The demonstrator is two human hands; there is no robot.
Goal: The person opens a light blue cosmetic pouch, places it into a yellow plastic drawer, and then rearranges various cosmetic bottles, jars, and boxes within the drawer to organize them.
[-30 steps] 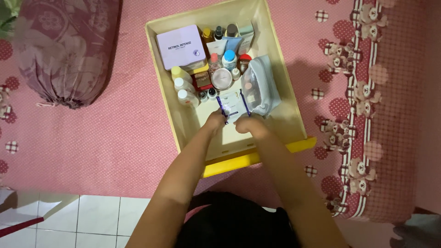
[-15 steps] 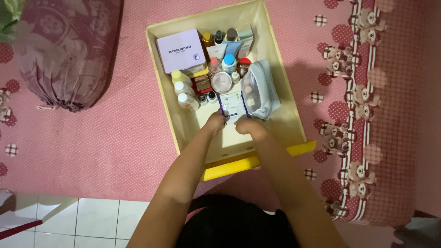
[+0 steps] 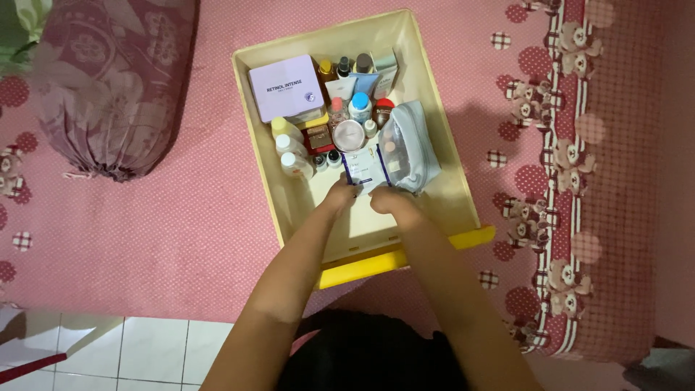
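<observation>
Our left hand [image 3: 340,195] and right hand [image 3: 389,200] pinch white sachet [image 3: 364,168] upright mid-drawer [image 3: 441,145], against grey pouch [image 3: 410,145], keeping it standing.

A small white sachet [image 3: 365,166] with purple side edges lies flat on the cream drawer's [image 3: 441,181] floor, beside a pale blue pouch [image 3: 413,145].

Pink dotted bed sheet [image 3: 181,217] with teddy-bear border on bed. Cream drawer [image 3: 441,166] with yellow front lies directly on sheet, mid-frame. Purple floral bolster [image 3: 108,87] lies upper left, well apart. White tiled floor [image 3: 159,347] below bed edge.
</observation>
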